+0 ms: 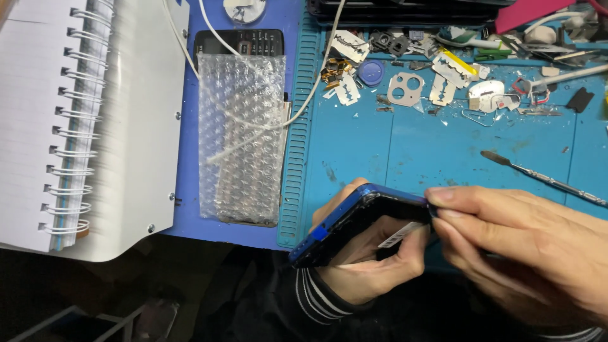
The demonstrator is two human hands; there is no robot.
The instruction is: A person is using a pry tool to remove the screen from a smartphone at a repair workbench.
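Note:
My left hand (364, 266) grips a blue smartphone (354, 218) from below, tilted on its edge above the near rim of the blue work mat (405, 152). A small blue tab sticks out of the phone's side. My right hand (525, 247) pinches the phone's upper right corner with thumb and forefinger. A white sticker with a barcode shows on the phone's dark inner face between my fingers.
A bubble-wrap pouch (240, 139) lies over a black calculator (240, 43), crossed by a white cable (304, 101). A spiral notebook (57, 120) sits at the left. Razor blades (448, 73), small metal parts and a blue cap (371, 71) litter the mat's far side. A metal spudger (544, 177) lies right.

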